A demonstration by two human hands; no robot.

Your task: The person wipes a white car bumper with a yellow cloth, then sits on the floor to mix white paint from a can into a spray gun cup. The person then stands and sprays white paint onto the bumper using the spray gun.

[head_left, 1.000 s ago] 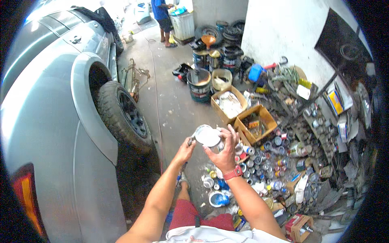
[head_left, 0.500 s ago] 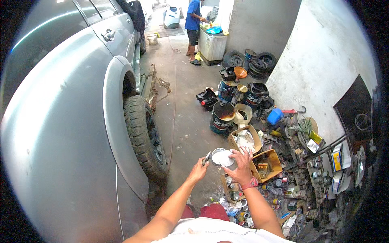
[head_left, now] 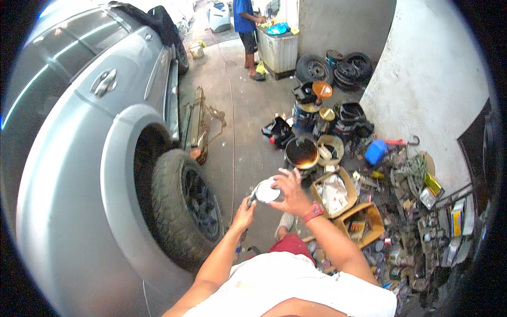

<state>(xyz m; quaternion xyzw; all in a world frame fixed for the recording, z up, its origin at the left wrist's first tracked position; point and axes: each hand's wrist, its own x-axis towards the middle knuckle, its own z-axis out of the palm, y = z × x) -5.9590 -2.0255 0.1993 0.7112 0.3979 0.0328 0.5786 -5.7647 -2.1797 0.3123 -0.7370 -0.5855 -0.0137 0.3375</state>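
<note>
Held out in front of me is a small round container with a white top (head_left: 268,190). My right hand (head_left: 292,194) is closed around its right side, fingers curled over the rim. A small dark metal tool (head_left: 252,200) sticks up from my left hand (head_left: 243,214), which is closed around it; its tip meets the left edge of the container. The tool's exact kind is too small to tell. Below and beyond the container is the concrete floor.
A silver car (head_left: 74,174) with a large wheel (head_left: 185,195) stands close on my left. To my right lie cardboard boxes (head_left: 369,224), an oil-stained drum (head_left: 301,153), a blue jug (head_left: 376,152) and piled cans. A person in a blue shirt (head_left: 244,16) stands at a far counter.
My view has turned and stepped forward, and the car, wheel and drums shift in the picture. Both hands, with the container and tool, sit further left and slightly higher.
</note>
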